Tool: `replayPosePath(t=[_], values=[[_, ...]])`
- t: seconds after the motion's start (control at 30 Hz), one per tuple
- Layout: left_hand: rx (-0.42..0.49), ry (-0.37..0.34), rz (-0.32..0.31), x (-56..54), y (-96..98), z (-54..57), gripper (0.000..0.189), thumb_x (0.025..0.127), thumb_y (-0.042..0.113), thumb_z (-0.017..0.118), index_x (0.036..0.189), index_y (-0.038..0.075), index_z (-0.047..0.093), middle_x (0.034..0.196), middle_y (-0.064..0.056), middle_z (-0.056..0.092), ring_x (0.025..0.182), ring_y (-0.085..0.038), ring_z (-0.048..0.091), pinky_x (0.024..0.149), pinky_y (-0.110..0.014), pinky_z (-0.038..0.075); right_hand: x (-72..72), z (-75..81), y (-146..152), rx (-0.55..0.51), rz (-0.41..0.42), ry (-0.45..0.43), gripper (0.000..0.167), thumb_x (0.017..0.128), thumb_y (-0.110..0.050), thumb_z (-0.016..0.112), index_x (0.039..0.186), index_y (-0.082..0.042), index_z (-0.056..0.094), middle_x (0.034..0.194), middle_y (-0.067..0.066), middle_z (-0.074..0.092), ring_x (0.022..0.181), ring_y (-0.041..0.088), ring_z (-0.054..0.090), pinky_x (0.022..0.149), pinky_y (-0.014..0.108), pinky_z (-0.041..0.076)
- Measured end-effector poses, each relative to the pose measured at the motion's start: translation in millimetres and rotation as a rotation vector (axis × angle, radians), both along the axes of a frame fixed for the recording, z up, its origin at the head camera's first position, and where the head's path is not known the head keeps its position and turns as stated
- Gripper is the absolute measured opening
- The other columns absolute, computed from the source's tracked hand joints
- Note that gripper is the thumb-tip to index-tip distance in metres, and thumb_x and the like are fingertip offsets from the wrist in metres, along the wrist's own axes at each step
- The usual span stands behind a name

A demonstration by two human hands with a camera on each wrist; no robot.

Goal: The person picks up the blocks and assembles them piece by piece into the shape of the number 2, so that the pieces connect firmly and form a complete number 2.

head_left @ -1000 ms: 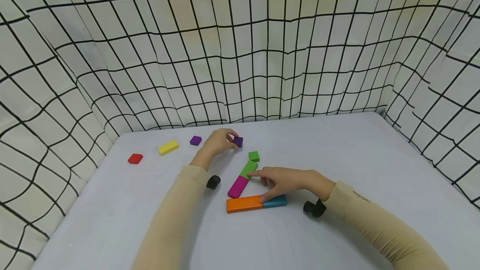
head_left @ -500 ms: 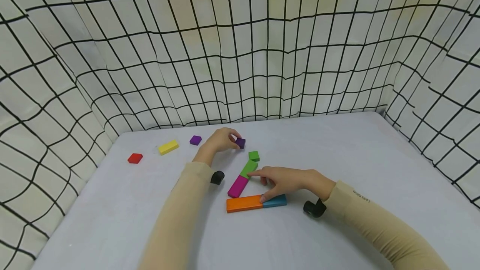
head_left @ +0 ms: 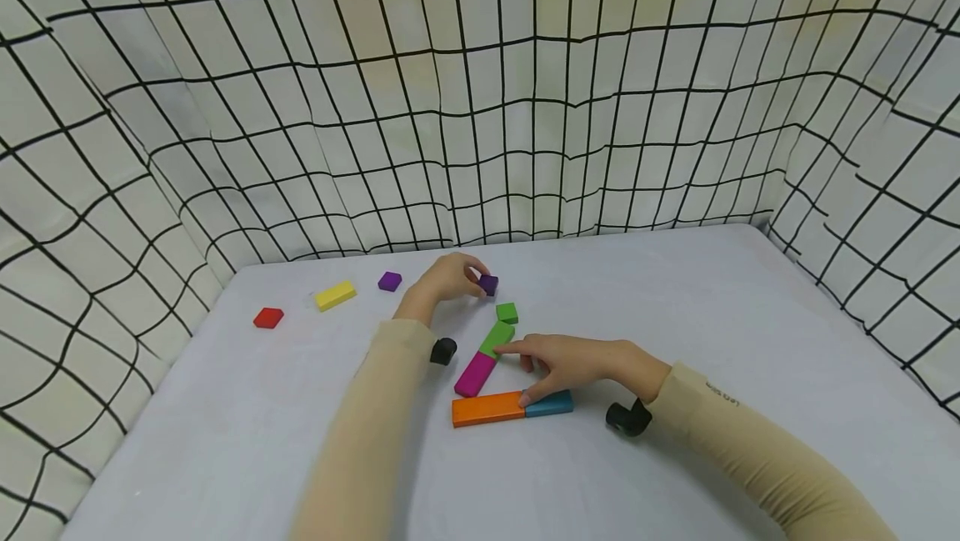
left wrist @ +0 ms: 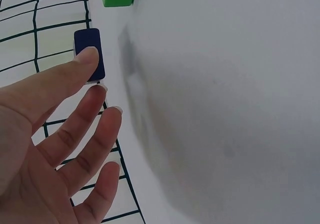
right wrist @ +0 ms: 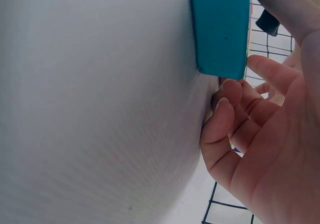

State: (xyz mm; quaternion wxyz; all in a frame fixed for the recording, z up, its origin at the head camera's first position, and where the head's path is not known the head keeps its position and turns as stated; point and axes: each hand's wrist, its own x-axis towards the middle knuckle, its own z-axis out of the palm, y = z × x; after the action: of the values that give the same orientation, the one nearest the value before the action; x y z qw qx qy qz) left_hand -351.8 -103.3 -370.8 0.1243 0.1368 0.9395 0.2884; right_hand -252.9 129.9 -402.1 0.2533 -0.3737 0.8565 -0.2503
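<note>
In the head view my left hand (head_left: 448, 277) pinches a small dark purple block (head_left: 489, 284) between thumb and forefinger. The left wrist view shows that block (left wrist: 94, 38) under the thumb, with the other fingers half bent below. Just nearer than it lies a green cube (head_left: 507, 313), at the end of a slanting row made of a longer green block (head_left: 498, 338) and a magenta block (head_left: 476, 374). My right hand (head_left: 573, 360) touches the longer green block with its forefinger, while its thumb rests on the orange block (head_left: 487, 409) near the blue block (head_left: 549, 403).
Off to the left on the white table (head_left: 225, 441) lie a red block (head_left: 268, 318), a yellow block (head_left: 335, 296) and another purple block (head_left: 390, 281). A black grid net (head_left: 525, 107) over white cloth walls in the back and sides.
My left hand has shifted slightly right with the purple block, bringing it above the green cube in the head view. The right hand and the blocks it touches have stayed put.
</note>
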Motion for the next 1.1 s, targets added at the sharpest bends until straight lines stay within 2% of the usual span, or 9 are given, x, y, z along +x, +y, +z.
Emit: replayPosePath(t=[0.37, 0.87, 1.1], values=[[-0.048, -0.028, -0.063, -0.7, 5.0, -0.6, 0.037, 0.091, 0.009, 0.078, 0.128, 0.01, 0.071, 0.119, -0.014, 0.068, 0.111, -0.028, 0.062, 0.099, -0.046, 0.048, 0.4, -0.5, 2, -0.013, 0.005, 0.002, 0.081, 0.091, -0.036, 0.08, 0.158, -0.016, 0.04, 0.105, -0.004, 0.053, 0.094, 0.013, 0.051, 0.08, 0.027, 0.048], [-0.085, -0.036, -0.075, -3.4, 11.4, -4.4, 0.039, 0.09, 0.007, 0.078, 0.128, 0.01, 0.071, 0.119, -0.014, 0.068, 0.113, -0.03, 0.062, 0.101, -0.048, 0.048, 0.5, -1.6, 1, -0.01, -0.001, 0.008, 0.081, 0.09, -0.036, 0.08, 0.158, -0.015, 0.041, 0.104, -0.004, 0.053, 0.092, 0.012, 0.051, 0.078, 0.027, 0.048], [-0.075, -0.044, -0.075, -4.4, 10.8, -5.3, 0.039, 0.091, 0.007, 0.076, 0.13, 0.01, 0.071, 0.119, -0.014, 0.068, 0.111, -0.028, 0.062, 0.1, -0.047, 0.048, -0.4, -1.3, 1, -0.009, 0.003, 0.005, 0.081, 0.091, -0.037, 0.08, 0.158, -0.015, 0.04, 0.104, -0.005, 0.054, 0.093, 0.012, 0.051, 0.078, 0.027, 0.048]])
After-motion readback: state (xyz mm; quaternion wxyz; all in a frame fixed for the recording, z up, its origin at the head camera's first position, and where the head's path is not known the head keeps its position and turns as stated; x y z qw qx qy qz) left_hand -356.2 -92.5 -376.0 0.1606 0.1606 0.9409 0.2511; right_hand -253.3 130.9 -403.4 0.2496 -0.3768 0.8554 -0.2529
